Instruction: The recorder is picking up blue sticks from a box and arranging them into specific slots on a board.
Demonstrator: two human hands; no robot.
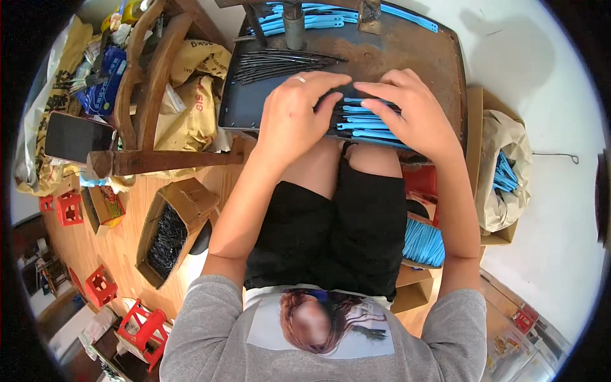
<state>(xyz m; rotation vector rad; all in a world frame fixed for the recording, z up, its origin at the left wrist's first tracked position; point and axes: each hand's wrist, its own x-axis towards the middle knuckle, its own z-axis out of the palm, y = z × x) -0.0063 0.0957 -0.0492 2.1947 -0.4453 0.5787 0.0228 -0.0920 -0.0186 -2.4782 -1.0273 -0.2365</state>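
A bunch of blue plastic strips (369, 120) lies at the near edge of a dark metal tray table (407, 48), dark pieces showing at their left ends. My left hand (296, 111) curves at the left of the bunch, thumb and forefinger apart, with nothing visible between them. Over the right part of the strips is my right hand (410, 111), its thumb and forefinger also spread; whether the thumb touches them I cannot tell. Beyond my left hand sits a pile of thin black rods (277, 63). More blue strips (312, 22) lie at the table's far side.
A metal post (294, 28) stands at the far side of the table. To the right, a paper-lined box (509, 210) holds blue pieces. Below left stands a carton of black pieces (167, 245). A wooden chair frame (165, 162) and a phone (77, 137) are at the left.
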